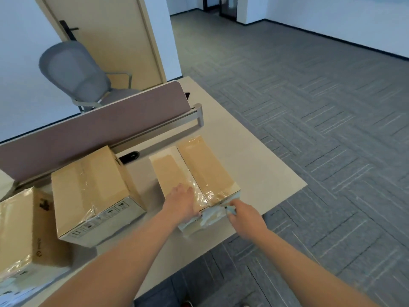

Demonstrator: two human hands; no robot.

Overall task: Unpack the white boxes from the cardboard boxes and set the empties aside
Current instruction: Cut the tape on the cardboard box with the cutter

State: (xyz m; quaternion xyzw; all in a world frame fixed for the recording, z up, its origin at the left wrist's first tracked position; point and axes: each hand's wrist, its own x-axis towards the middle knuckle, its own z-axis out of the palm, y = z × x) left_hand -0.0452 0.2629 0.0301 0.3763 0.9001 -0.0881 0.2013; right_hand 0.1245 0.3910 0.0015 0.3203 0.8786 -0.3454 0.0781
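Hands on taped cardboard box (208, 169).
Left hand (183, 202) flat on top; right hand (243, 216), 5 o'clock corner, gripping small tool (230, 208).

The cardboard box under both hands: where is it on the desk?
Head view: the cardboard box sits at the desk's right edge, right of another taped box.

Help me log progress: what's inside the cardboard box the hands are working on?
The cardboard box is closed under clear tape, so its contents are hidden. The left hand rests flat on top; the right hand grips a thin tool at the near edge.
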